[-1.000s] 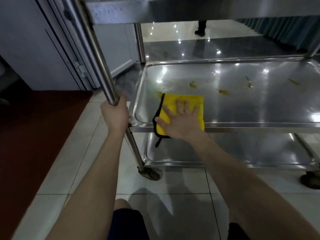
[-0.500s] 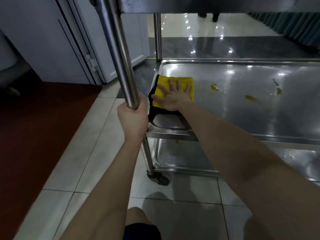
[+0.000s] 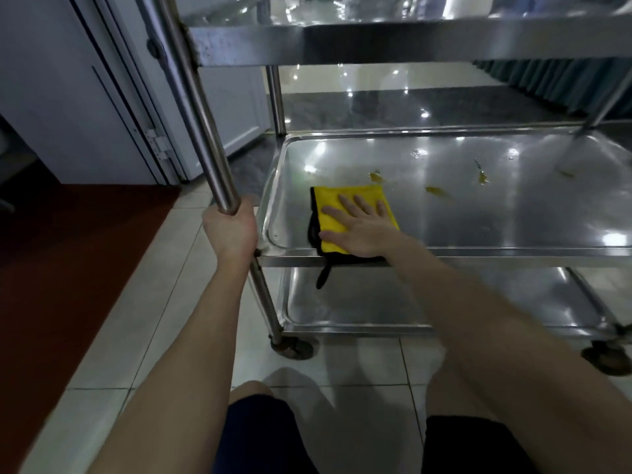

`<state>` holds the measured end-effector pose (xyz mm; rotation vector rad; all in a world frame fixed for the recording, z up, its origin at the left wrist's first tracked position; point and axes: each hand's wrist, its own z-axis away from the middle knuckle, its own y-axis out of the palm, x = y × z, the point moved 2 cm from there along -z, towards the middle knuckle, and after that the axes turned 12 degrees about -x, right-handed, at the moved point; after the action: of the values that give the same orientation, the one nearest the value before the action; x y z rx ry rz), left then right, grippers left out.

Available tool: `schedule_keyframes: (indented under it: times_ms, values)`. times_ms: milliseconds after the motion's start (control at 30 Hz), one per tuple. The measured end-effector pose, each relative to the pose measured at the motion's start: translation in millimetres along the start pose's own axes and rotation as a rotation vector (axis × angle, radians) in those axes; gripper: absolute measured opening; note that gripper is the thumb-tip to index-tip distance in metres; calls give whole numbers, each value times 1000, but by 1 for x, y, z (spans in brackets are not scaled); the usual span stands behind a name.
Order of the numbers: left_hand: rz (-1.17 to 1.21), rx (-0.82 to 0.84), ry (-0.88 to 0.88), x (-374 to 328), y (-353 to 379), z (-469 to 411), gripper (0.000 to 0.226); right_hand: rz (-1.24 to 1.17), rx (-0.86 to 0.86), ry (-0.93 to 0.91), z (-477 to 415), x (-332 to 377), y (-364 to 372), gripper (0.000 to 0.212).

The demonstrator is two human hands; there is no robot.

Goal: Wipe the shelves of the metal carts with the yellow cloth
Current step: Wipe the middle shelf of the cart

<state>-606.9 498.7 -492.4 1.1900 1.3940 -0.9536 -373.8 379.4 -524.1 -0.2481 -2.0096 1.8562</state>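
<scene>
Tiled floor (image 3: 143, 302) surrounds the cart (image 3: 410, 42); on its middle shelf (image 3: 513, 230) the yellow cloth (image 3: 342, 200) has come back from the far-left corner to the near rim under the flat right grip (image 3: 362, 227). Left grip (image 3: 231, 230) clenches the post (image 3: 198, 124). Yellow spots (image 3: 436, 191) rightward await wiping.

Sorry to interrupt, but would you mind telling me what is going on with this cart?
A person is wiping a wheeled stainless-steel cart. The right hand presses flat on a folded yellow cloth with black edging at the near-left corner of the middle metal shelf. The left hand grips the cart's upright steel post. Small yellowish smears beyond the cloth are not yet wiped.
</scene>
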Motion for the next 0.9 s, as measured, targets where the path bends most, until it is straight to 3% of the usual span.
schedule_keyframes:
  times_ms: [167, 300, 433, 567, 633, 800, 900]
  values:
    - [-19, -18, -17, 4, 1, -3, 29, 14, -26, 212, 37, -112, -23, 100]
    - [25, -20, -35, 9, 4, -4, 32, 42, -21, 277, 29, -135, -24, 102]
    - [26, -15, -15, 14, 6, -4, 32, 59, -29, 313, -10, -75, -14, 101]
    - [49, 4, 3, 14, 7, -3, 32, 37, -9, 22, -55, 70, 12, 91]
    - [27, -10, -2, 16, 6, -7, 32, 14, -15, -47, -63, 108, 19, 85]
    - [25, 17, -20, 14, 7, -9, 33, -35, -47, -78, -52, 89, 14, 80]
    - [46, 15, -57, 14, 8, -10, 28, -61, -57, -51, -31, 39, 4, 85]
